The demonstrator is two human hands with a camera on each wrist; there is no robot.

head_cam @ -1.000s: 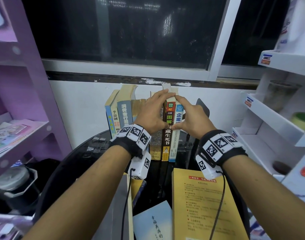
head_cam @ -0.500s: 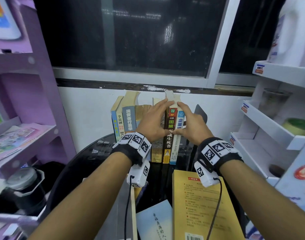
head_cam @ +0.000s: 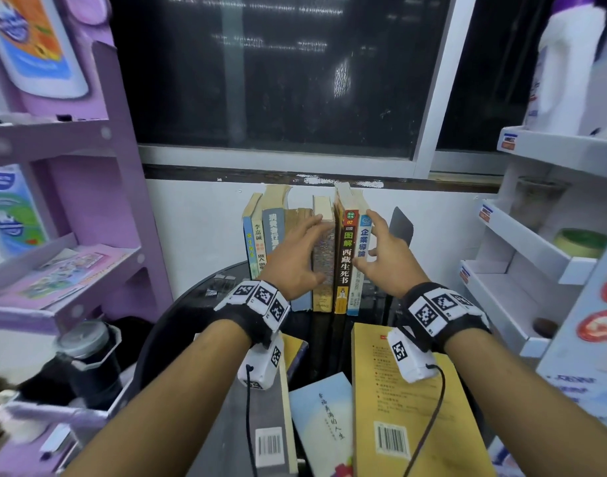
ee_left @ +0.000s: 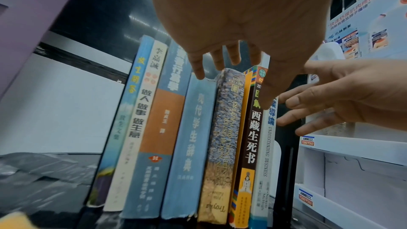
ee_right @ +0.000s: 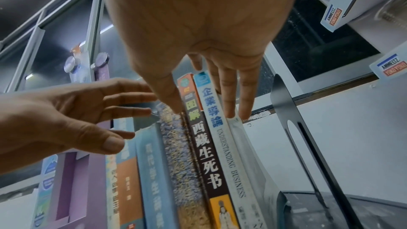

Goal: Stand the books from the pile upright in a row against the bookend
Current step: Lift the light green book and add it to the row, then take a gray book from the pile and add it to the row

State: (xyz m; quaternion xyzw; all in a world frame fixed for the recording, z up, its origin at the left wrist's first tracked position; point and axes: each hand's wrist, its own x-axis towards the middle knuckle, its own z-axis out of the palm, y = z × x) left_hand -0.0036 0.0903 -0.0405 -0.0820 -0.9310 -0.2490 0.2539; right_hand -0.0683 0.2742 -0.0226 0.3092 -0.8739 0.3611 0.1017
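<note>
"UNDERSTANDING BUSINESS" on pale-blue book spine, "AMMELTZ YOKO YOKO" on shelf label

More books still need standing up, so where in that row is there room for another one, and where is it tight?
Free: the gap between the white Understanding Business book and the black bookend, with bare tabletop at its foot. Tight: the standing row is packed spine to spine, and the near tabletop is covered by flat books, including the yellow one.

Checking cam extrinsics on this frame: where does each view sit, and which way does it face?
Head: high, looking forward and down at the row of books and bookend; both forearms show.
Left wrist: under the left hand, facing the spines; right hand enters.
Right wrist: under the right hand, tilted up.
All share the dark brown book.
</note>
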